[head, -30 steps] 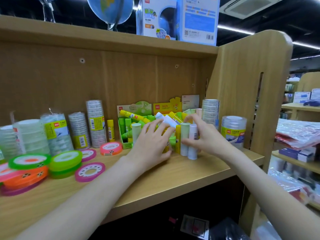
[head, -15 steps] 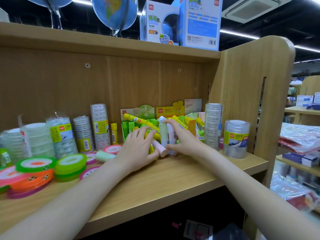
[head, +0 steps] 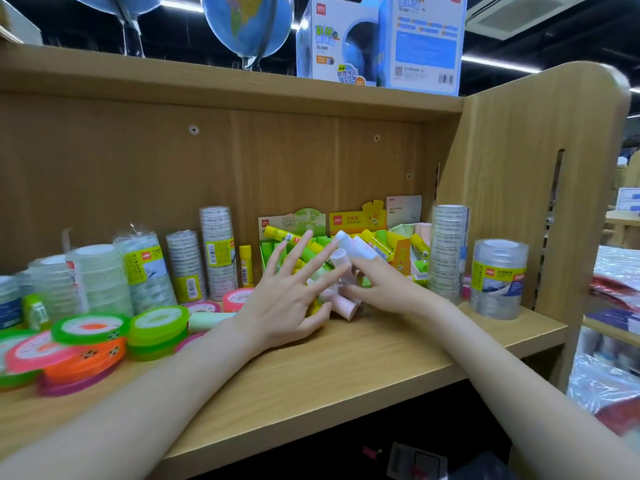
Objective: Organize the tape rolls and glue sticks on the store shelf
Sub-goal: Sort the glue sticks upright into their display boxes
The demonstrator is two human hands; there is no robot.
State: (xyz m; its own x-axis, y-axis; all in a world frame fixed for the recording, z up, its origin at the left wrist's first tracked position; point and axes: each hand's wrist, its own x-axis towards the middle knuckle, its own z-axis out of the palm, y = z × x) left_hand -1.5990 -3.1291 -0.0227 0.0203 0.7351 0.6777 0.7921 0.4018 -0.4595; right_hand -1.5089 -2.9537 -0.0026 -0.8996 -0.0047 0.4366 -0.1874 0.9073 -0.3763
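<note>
A jumble of pale pink, green and white glue sticks lies mid-shelf before the green and yellow cardboard display boxes. The right hand pinches a pink stick; the left hand hovers with fingers spread, released. Clear tape stacks stand alongside on the light wooden shelf.

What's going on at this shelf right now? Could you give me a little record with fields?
place: wooden store shelf
left hand: fingers spread, over the toppled glue sticks, holding nothing
right hand: fingers on a pink glue stick lying on its side
glue stick boxes: at the back, sticks jumbled
clear tape stacks: upright, left and right of the boxes
coloured tape rolls: lying flat, stacked at left
above: globes and globe boxes
</note>
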